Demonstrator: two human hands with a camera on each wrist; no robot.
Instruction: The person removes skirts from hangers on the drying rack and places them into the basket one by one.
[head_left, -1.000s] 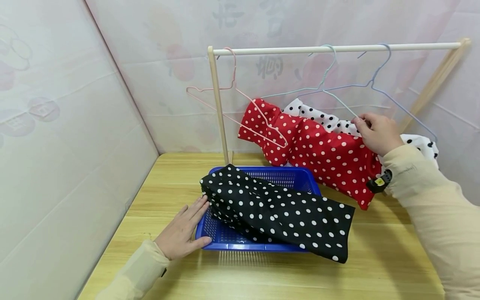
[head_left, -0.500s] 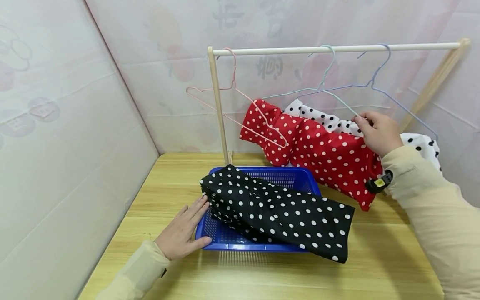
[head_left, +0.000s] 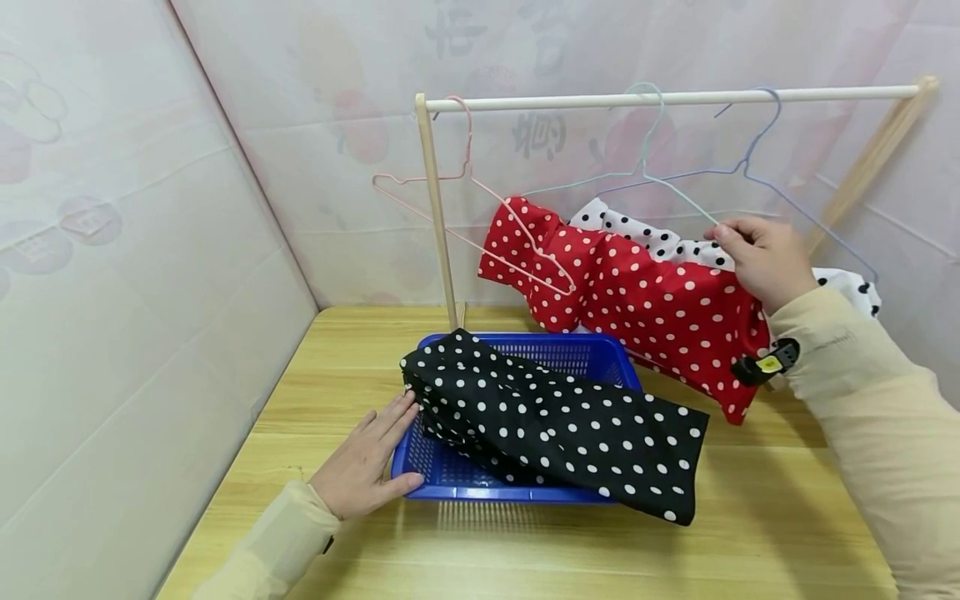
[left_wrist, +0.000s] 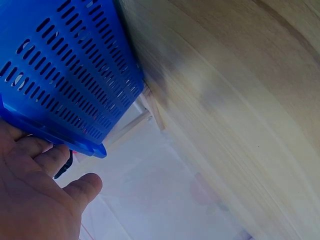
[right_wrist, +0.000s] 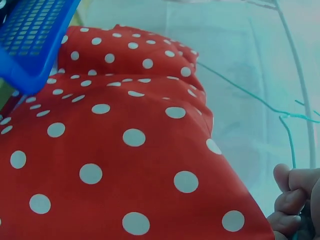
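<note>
In the head view, my right hand point(head_left: 771, 260) pinches the right arm of a mint-green wire hanger point(head_left: 678, 190) between thumb and curled fingers. A red cloth garment with white dots point(head_left: 652, 292) hangs from this hanger, its lower corner near the table. The hanger's hook loops over the white rail point(head_left: 540, 102), its top a little above it. My left hand point(head_left: 363, 462) rests on the left rim of a blue plastic basket point(head_left: 517, 495), fingers extended, thumb at the front corner. A black cloth with white dots point(head_left: 555, 417) lies across the basket, spilling over its front right side.
A bare pink hanger point(head_left: 468, 167) hangs at the rail's left end. Behind the red garment, a blue hanger point(head_left: 787, 200) bears a white cloth with black dots point(head_left: 851, 287). Wooden posts point(head_left: 437, 208) hold the rail above the wooden table point(head_left: 352, 350). Pale curtains surround it.
My right hand has moved slightly up and right with the hanger's arm. The green hook has risen and shifted a little left on the rail. My left hand and the basket have stayed still.
</note>
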